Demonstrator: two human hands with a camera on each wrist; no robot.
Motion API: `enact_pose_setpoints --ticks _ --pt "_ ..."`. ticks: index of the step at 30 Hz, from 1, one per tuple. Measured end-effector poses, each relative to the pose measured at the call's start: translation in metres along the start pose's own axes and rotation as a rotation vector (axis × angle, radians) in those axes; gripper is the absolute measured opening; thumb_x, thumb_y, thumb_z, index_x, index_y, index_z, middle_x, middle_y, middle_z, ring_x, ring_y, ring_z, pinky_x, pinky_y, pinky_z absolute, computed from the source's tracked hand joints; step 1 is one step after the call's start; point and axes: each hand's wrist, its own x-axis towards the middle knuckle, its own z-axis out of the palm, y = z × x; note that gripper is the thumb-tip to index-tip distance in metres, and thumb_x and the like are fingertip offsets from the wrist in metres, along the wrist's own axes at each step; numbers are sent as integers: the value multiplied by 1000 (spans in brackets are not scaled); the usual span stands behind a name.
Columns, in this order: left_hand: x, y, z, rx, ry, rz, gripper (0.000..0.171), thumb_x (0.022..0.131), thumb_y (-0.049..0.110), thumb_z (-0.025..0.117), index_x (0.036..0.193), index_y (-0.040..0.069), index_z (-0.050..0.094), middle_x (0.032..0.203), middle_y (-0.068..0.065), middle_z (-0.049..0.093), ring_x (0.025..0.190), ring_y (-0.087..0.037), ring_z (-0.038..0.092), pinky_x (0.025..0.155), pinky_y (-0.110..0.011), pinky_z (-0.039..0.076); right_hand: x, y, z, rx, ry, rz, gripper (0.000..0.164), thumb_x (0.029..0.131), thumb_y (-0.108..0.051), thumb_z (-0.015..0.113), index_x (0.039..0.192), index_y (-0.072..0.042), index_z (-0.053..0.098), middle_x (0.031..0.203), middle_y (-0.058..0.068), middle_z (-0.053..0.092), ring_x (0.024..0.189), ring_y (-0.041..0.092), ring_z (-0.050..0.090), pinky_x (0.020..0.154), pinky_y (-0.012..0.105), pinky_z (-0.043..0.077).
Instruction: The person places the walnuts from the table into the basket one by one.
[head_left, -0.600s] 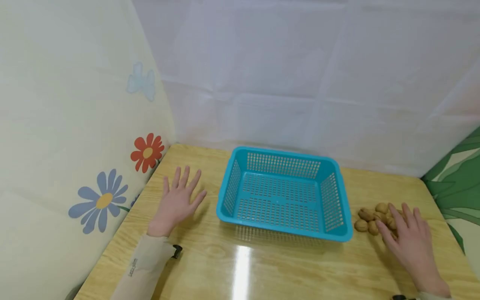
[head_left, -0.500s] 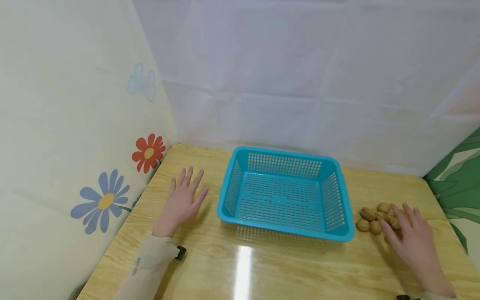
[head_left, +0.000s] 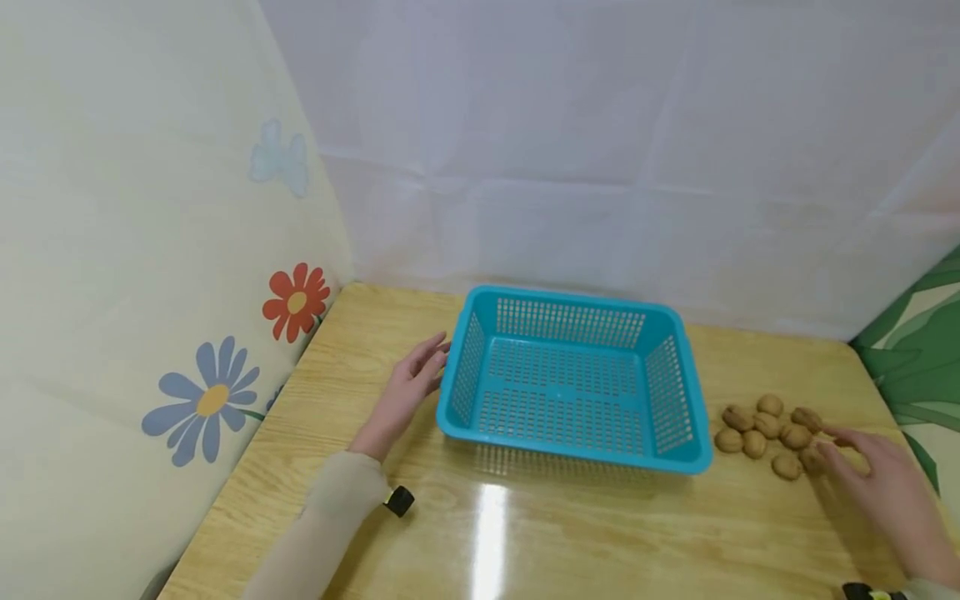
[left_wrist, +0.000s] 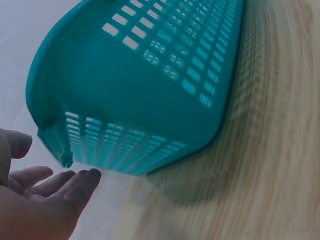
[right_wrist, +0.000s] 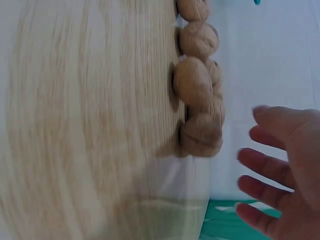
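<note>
A blue plastic basket (head_left: 562,458) with perforated walls stands mid-table, nothing lying inside it. My left hand (head_left: 408,387) is at the basket's left side, fingertips right by the rim. In the left wrist view that hand (left_wrist: 50,200) shows its fingers relaxed and spread below the basket's rim corner (left_wrist: 55,142), gripping nothing. To the right of the basket lies a loose cluster of several walnuts (head_left: 767,425). My right hand (head_left: 885,475) hovers at the cluster's right edge. The right wrist view shows its fingers (right_wrist: 270,167) apart and holding nothing, near the closest walnut (right_wrist: 201,135).
The wooden table (head_left: 600,542) backs onto a white cloth (head_left: 525,167). At the left rises a cream panel with printed flowers (head_left: 212,400); a green leaf print (head_left: 918,367) covers the right side.
My left hand has moved right to the basket's side and turned onto its edge. The right hand has drawn back rightward, uncovering more walnuts.
</note>
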Motion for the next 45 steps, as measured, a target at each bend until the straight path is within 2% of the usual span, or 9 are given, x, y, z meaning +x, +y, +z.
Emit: enact_pose_setpoints --ticks 5,9,18,23,27,34,39,42,45 --pt "5 -2 7 -51 1 -11 51 112 22 52 159 5 41 157 -17 50 136 -31 56 99 -33 56 1 17 3 -13 -198 42 53 106 -30 62 128 18 57 119 45 59 103 62 54 79 69 47" --pt "5 -4 7 -87 -4 -36 50 110 16 54 158 5 43 156 -18 51 135 -29 57 97 -27 56 -2 20 8 8 -301 45 50 104 -21 66 129 20 56 113 41 63 99 57 60 77 64 51" --pt "10 -2 7 -107 14 -54 49 111 15 53 157 4 43 156 -18 51 137 -32 56 97 -27 56 -1 17 12 30 -215 -4 43 96 -5 74 126 20 57 96 27 70 84 43 67 72 61 55" --pt "12 -2 8 -118 23 -65 49 111 16 53 158 6 43 157 -16 50 138 -29 55 97 -26 56 1 16 10 37 -298 86 51 105 -25 65 128 19 55 115 41 62 95 53 63 75 60 54" --pt "11 -3 8 -117 12 -70 50 110 16 55 158 7 44 156 -16 51 136 -29 56 96 -26 56 -3 16 8 30 -347 159 66 107 -41 60 133 19 51 117 40 62 96 52 63 74 57 54" --pt "10 -4 10 -115 14 -78 50 110 16 55 157 7 45 156 -16 51 136 -28 56 95 -25 56 -8 7 -3 -8 -190 88 59 102 -35 70 128 17 59 119 42 62 92 51 63 70 57 53" --pt "11 -6 10 -116 28 -83 49 109 15 56 157 7 46 155 -16 52 129 -22 60 93 -25 57 4 -21 -19 34 -116 29 51 100 -29 73 126 14 63 114 38 66 93 50 63 66 58 54" --pt "12 -6 9 -134 23 -85 49 109 14 56 157 6 45 156 -17 51 126 -16 62 93 -25 57 15 -43 -27 80 -60 -46 44 97 -24 77 127 6 67 111 30 70 93 41 65 67 51 55" --pt "11 -6 7 -151 30 -88 50 109 13 56 157 5 45 157 -17 50 123 -11 63 94 -24 56 30 -67 -35 147 -73 -123 42 96 -23 78 132 -3 68 116 22 71 98 15 64 71 41 56"
